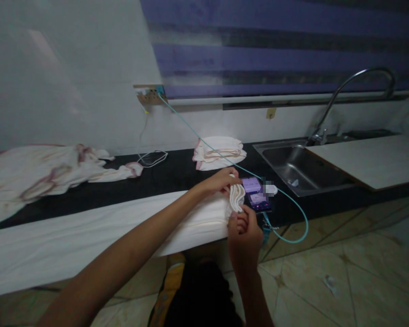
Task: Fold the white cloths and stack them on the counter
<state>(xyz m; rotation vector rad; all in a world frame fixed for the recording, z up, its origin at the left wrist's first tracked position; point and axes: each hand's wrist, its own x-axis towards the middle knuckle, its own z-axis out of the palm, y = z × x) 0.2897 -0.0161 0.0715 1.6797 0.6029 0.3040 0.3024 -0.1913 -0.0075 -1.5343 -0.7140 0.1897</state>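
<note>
A person stands at a long black countertop (177, 175), both bare arms reaching forward. The left hand (221, 181) rests on the far end of a gathered, pleated edge of white cloth (236, 197), fingers curled over it. The right hand (241, 227) pinches the near end of the same pleats between thumb and fingers — the folds bunch between the two hands. The cloth stretches leftward along the counter's front edge. Just beside the pleats lies a phone with a lit purple screen (255, 195), a turquoise cable (293, 213) looping from it. Behind sits a folded stack of white towels (218, 152); to the right, a steel sink (300, 170).
</note>
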